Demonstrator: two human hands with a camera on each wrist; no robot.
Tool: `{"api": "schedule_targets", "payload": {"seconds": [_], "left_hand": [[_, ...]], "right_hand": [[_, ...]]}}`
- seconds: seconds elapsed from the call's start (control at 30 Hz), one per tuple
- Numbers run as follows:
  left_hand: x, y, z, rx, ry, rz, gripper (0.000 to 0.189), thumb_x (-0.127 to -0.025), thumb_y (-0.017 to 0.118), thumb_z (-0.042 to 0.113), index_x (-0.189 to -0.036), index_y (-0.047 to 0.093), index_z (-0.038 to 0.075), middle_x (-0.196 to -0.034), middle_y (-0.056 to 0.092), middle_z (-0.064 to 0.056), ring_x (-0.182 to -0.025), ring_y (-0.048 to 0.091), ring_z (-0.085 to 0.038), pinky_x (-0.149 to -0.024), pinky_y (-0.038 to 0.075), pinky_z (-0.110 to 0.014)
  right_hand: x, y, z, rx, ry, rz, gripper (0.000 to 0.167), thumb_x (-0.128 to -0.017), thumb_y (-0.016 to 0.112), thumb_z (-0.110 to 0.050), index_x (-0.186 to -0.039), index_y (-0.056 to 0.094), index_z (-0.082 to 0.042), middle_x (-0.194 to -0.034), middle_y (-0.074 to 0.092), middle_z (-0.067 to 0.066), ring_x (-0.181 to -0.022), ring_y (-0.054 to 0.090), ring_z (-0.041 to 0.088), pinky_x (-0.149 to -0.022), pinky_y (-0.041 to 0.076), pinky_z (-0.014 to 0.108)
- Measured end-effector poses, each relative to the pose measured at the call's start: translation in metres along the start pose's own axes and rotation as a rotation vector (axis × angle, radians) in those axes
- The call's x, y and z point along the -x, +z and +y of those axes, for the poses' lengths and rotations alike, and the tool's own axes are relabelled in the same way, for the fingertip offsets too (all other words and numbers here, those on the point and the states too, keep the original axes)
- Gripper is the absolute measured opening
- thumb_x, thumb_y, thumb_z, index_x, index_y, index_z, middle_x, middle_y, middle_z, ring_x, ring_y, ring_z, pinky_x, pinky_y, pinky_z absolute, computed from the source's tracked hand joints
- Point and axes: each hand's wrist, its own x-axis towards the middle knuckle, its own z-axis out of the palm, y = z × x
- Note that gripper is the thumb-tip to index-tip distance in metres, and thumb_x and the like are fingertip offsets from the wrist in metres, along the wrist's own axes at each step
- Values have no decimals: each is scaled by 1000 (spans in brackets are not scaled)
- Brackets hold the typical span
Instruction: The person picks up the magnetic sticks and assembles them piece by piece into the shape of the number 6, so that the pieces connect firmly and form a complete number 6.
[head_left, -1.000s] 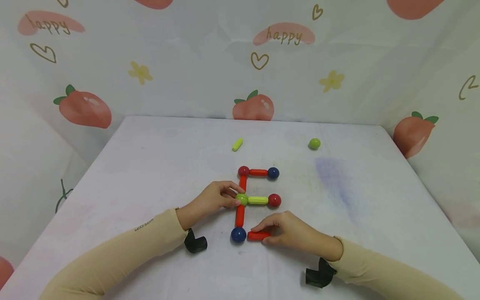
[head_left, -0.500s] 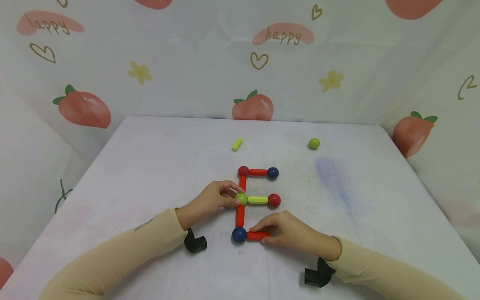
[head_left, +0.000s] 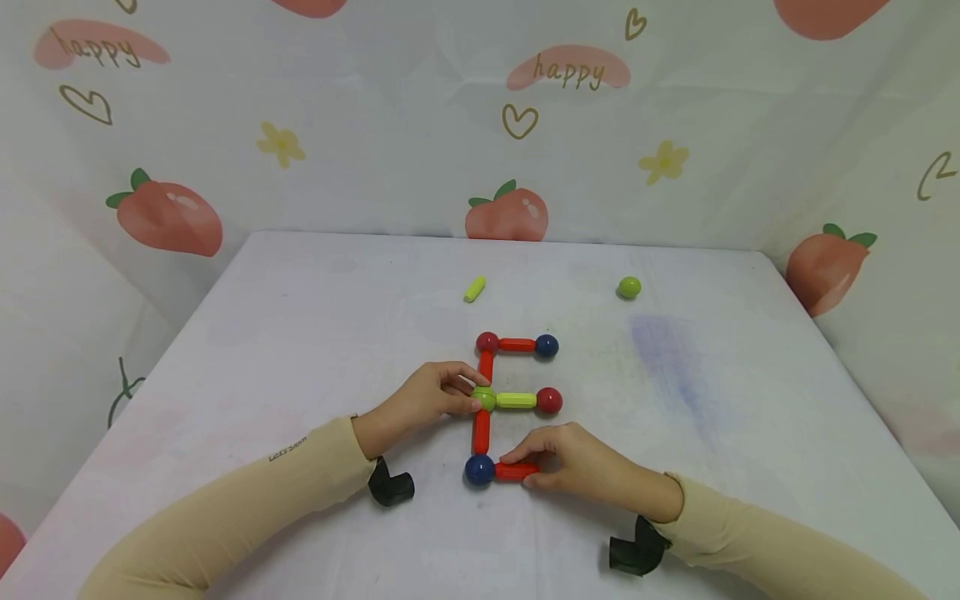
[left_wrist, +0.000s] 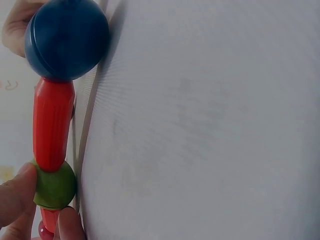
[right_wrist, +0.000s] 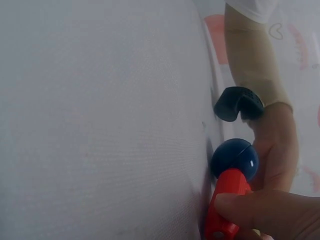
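A figure of coloured balls and rods lies on the table, shaped like a letter E. My left hand (head_left: 437,389) pinches its green ball (left_wrist: 56,186) at the middle joint, between thumb and fingers. Red rods run up and down from that ball, and a yellow-green rod (head_left: 516,401) leads right to a red ball (head_left: 549,401). Down at the lower corner sits a blue ball (head_left: 479,470). With thumb and fingers my right hand (head_left: 573,465) grips a red rod (right_wrist: 226,200), whose left end touches this blue ball. At the top, a red rod joins a red ball (head_left: 487,342) and another blue ball (head_left: 547,346).
Farther back on the table (head_left: 337,308) lie a loose yellow-green rod (head_left: 475,289) and a loose green ball (head_left: 629,287). Black camera mounts (head_left: 392,483) hang at both wrists. A fabric backdrop with printed peaches rises behind the table's far edge.
A second ago a small gap parted the right hand's red rod from the lower blue ball; now they touch. The blue ball has shifted slightly right. My left hand stays in place.
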Motion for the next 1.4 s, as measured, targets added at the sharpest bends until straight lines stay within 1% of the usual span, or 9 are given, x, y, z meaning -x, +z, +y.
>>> {"api": "schedule_targets", "payload": {"seconds": [0.37, 0.57, 0.8, 0.97, 1.3, 1.4], "left_hand": [[1, 0, 1, 13, -2, 3, 26, -84, 73, 5, -110, 69, 7, -100, 68, -11, -82, 62, -15, -72, 54, -25], [1, 1, 2, 14, 2, 2, 27, -84, 73, 6, -111, 68, 6, -102, 68, -12, -83, 62, -15, -73, 55, -27], [0, 1, 0, 4, 2, -2, 28, -84, 73, 6, -112, 68, 5, -103, 67, -12, -83, 62, -14, -73, 55, -27], [1, -1, 1, 10, 9, -6, 28, -84, 73, 5, -111, 68, 5, -102, 68, -12, -81, 62, -14, -73, 55, -27], [1, 0, 2, 25, -11, -2, 28, -84, 73, 5, -112, 68, 6, -102, 68, -12, -83, 62, -14, -75, 55, -27], [1, 1, 2, 24, -8, -4, 28, -84, 73, 6, -112, 68, 6, -102, 68, -11, -83, 62, -14, -75, 55, -27]], "right_hand": [[0, 0, 1, -7, -15, 5, 32, -81, 75, -5, -111, 73, -16, -101, 71, -8, -89, 58, 1, -82, 52, 21], [0, -1, 0, -14, 0, 2, 32, -81, 75, -5, -111, 73, -17, -101, 71, -7, -89, 58, 2, -83, 52, 21], [1, -1, 0, 5, -17, 12, 32, -82, 75, -5, -111, 73, -17, -102, 70, -8, -91, 58, 3, -84, 52, 22], [0, -1, 0, 8, -10, 8, 32, -82, 75, -5, -112, 73, -17, -102, 70, -8, -91, 57, 2, -85, 52, 22], [0, 0, -1, 8, -3, 11, 32, -82, 74, -3, -111, 73, -16, -101, 70, -7, -90, 57, 2, -84, 52, 22], [0, 0, -1, 8, 0, 9, 33, -82, 74, -3, -112, 73, -16, -102, 70, -7, -91, 57, 2, -85, 52, 22]]}}
